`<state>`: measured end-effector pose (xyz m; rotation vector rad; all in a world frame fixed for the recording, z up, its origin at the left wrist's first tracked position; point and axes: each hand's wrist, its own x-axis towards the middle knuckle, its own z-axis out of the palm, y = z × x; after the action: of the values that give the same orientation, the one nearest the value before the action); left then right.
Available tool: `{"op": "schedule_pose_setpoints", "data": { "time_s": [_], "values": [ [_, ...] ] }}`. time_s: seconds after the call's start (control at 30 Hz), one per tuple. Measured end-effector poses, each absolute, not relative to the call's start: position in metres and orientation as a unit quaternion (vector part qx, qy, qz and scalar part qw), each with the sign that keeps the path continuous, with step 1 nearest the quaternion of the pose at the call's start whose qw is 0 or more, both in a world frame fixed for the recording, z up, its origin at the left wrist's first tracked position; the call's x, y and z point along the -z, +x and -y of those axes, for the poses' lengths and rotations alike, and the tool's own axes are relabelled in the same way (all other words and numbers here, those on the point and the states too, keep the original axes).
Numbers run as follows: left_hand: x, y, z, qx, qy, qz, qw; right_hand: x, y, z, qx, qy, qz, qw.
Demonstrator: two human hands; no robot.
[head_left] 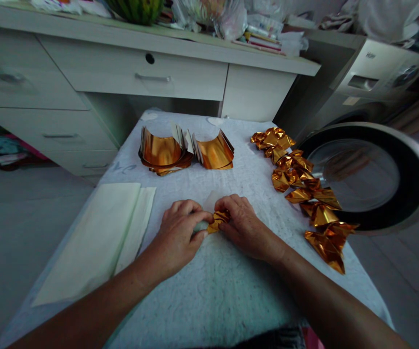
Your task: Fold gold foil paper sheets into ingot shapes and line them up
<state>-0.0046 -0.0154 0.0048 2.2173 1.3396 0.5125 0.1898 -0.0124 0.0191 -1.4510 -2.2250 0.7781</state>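
Note:
At the middle of the cloth-covered table, a small piece of gold foil paper (217, 222) is bunched between my two hands. My left hand (180, 232) pinches its left end between thumb and fingers. The fingers of my right hand (243, 225) are closed on the right end. A pale, thin sheet (212, 198) shows just behind the foil; its exact form is partly hidden by my fingers. Farther back stand two stacks of curved gold foil sheets, the left stack (162, 150) and the right stack (214, 151). Several folded gold foil pieces (292, 169) lie in a row along the right side.
A pale folded paper stack (93, 237) lies at the left of the table (209, 300). Beyond is a white cabinet (122, 65) with drawers, carrying a watermelon (136, 9) and plastic bags. The open round door (372, 174) of a washing machine (376, 72) borders the right edge.

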Motion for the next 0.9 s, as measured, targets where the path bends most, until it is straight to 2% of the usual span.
{"op": "schedule_pose_setpoints", "data": {
  "time_s": [0.73, 0.9],
  "values": [
    [-0.003, -0.004, 0.017, -0.197, 0.817, -0.487, 0.237, -0.014, 0.201, 0.011, -0.305, -0.473, 0.797, 0.217],
    [-0.003, -0.002, 0.020, -0.205, 0.817, -0.492, 0.221, -0.011, 0.207, 0.008, -0.374, -0.466, 0.761, 0.254]
  ]
}}
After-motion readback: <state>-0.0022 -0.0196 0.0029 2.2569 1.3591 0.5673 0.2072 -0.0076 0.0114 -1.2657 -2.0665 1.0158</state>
